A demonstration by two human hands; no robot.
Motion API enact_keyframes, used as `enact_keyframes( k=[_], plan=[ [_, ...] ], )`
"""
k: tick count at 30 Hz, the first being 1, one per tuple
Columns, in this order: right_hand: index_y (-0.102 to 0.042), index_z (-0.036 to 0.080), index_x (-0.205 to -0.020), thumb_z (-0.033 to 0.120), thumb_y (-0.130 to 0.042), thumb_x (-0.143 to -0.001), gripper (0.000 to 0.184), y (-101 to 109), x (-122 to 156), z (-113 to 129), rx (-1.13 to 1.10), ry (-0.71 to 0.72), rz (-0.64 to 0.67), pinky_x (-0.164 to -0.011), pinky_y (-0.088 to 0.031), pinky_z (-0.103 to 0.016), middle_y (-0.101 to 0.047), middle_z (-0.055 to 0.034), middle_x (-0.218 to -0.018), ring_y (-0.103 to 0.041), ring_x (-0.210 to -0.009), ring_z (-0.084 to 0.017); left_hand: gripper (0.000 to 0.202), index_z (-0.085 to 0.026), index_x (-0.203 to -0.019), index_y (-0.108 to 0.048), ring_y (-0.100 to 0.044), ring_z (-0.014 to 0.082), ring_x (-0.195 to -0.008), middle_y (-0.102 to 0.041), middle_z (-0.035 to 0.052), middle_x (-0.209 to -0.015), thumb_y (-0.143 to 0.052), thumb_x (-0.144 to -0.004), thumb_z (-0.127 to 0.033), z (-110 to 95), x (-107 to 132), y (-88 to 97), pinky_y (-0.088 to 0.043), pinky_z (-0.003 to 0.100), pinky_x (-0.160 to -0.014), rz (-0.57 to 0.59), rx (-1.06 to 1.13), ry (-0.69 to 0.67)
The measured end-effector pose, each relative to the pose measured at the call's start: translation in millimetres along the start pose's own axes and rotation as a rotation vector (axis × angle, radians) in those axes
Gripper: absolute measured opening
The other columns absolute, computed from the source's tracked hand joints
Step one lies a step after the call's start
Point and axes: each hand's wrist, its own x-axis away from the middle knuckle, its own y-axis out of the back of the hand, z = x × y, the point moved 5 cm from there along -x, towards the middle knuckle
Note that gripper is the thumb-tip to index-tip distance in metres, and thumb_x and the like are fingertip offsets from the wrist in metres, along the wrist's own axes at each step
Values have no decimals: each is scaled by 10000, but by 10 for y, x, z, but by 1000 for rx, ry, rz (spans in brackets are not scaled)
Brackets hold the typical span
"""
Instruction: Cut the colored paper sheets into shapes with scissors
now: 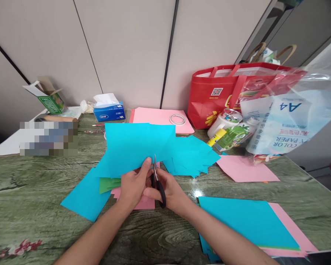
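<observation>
Centre of the frame, and the left hand (135,184) had its grip closed, thumb uppermost, pinching a bright blue rectangular paper sheet (132,147) at its lower edge! That sheet spread across the middle of the frame, above both hands. Right beside it, the right hand (172,188) had its grip wrapped around a pair of black-handled metal scissors (161,191), thumb and fingers curled at the handles, hardly any gap to the left hand. The blades pointed to the top of the frame and met the sheet's lower edge, one blade showing in front of the blue; how wide they stood apart, I could not tell.

Under and around the hands, green paper sheets (106,185) peeked out at centre left, with pink paper sheets (147,204) just below. Right of centre, a fanned pile of blue paper pieces (191,156) lay on the green wood-grain desk (38,191), and at lower right sat a blue-topped stack of coloured paper (243,221), well apart from the scissors.
</observation>
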Motion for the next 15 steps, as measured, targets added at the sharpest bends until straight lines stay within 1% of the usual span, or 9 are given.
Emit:
enact_keyframes(
  k=[3,6,12,15],
  plan=[
    [-520,169,-825,529,-733,-524,516,-2,2,19,7,-18,-20,-554,-378,-242,-517,-5,-759,-448,-664,-132,336,-147,-553,-662,-654,231,-678,-699,83,-667,-646,-609,-478,1,13,-4,-494,270,-539,1,13,15],
    [-518,169,-796,516,-740,-521,495,-7,1,40,0,-13,-24,-537,-368,-235,-490,6,-735,-432,-646,-124,343,-143,-585,-669,-652,225,-688,-702,82,-689,-645,-607,-485,16,11,-2,-493,268,-552,-5,37,12],
    [-503,184,-812,512,-733,-538,485,-10,-6,36,5,3,-5,-533,-369,-244,-493,7,-720,-432,-629,-127,368,-143,-629,-674,-647,231,-730,-700,75,-691,-626,-624,-508,87,-28,-10,-487,275,-582,42,32,-32],
    [-495,187,-780,510,-728,-549,459,-8,-9,40,24,13,-15,-530,-372,-242,-479,10,-711,-431,-629,-127,368,-150,-625,-680,-648,232,-731,-700,72,-685,-616,-634,-512,106,-35,-5,-483,271,-576,37,14,-39]
  ],
)
